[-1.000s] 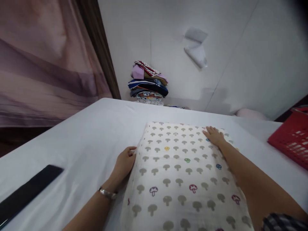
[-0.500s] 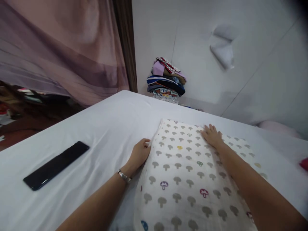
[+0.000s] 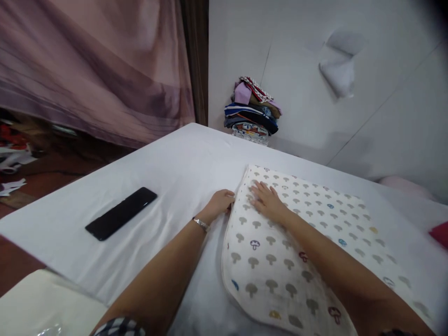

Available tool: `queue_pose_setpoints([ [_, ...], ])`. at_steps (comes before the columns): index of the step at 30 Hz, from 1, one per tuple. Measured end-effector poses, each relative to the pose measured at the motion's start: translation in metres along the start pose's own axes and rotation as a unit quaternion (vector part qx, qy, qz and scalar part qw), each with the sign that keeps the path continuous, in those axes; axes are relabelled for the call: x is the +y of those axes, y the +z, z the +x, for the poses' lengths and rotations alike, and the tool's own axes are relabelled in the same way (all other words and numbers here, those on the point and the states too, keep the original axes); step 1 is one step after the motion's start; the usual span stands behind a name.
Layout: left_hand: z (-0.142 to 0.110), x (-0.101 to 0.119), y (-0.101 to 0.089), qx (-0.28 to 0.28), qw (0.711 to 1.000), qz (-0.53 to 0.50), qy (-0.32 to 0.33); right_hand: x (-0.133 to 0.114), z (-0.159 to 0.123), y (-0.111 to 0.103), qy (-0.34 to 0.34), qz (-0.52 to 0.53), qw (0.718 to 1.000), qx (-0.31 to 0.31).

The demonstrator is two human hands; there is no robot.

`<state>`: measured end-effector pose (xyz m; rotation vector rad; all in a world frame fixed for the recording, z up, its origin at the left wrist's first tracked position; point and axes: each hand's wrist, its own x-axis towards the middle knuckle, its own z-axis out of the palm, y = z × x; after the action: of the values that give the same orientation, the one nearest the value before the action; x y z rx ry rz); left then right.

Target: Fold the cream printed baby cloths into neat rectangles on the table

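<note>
A white muslin blanket (image 3: pixel 271 261) printed with grey and a few coloured mushrooms lies folded in layers on the white sheet. At its left edge, my left hand (image 3: pixel 221 202) is closed, with the fingertips pinching the fabric there; a metal bracelet circles that wrist. My right hand (image 3: pixel 268 201) rests flat on top of the blanket near its upper left part, fingers spread. Part of the blanket is hidden under my right forearm.
A black phone (image 3: pixel 122 213) lies on the white sheet (image 3: pixel 175 158), left of my arms. Folded clothes (image 3: pixel 252 112) are stacked by the wall. A pinkish curtain (image 3: pixel 105 60) hangs at the left, and a red item (image 3: pixel 440 234) sits at the right edge.
My right hand has swept left across the blanket, from its right side towards the left edge. The left hand stays at that edge. The camera view has shifted somewhat.
</note>
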<state>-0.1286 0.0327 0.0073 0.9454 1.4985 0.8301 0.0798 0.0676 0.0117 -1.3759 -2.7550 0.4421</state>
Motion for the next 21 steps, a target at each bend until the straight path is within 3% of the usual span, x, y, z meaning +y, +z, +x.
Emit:
queue_pose_setpoints([
  [3,-0.002,0.005,-0.003,-0.033,0.999,-0.033,-0.020,-0.021,-0.006,0.008,-0.048,-0.005,0.999,0.001],
  [6,-0.003,0.008,-0.006,-0.054,0.998,-0.038,-0.021,-0.035,-0.012,0.014,-0.038,0.037,0.999,-0.011],
  [11,0.000,0.011,-0.005,-0.061,0.998,0.005,-0.003,-0.036,-0.010,0.015,-0.021,0.138,0.986,0.087],
  [16,0.009,0.006,0.002,-0.009,0.989,0.145,0.036,-0.018,0.024,0.008,0.080,0.162,0.965,0.189],
  [21,0.012,0.001,0.004,0.041,0.966,0.234,0.099,-0.005,0.074,-0.014,0.177,0.094,0.961,0.191],
])
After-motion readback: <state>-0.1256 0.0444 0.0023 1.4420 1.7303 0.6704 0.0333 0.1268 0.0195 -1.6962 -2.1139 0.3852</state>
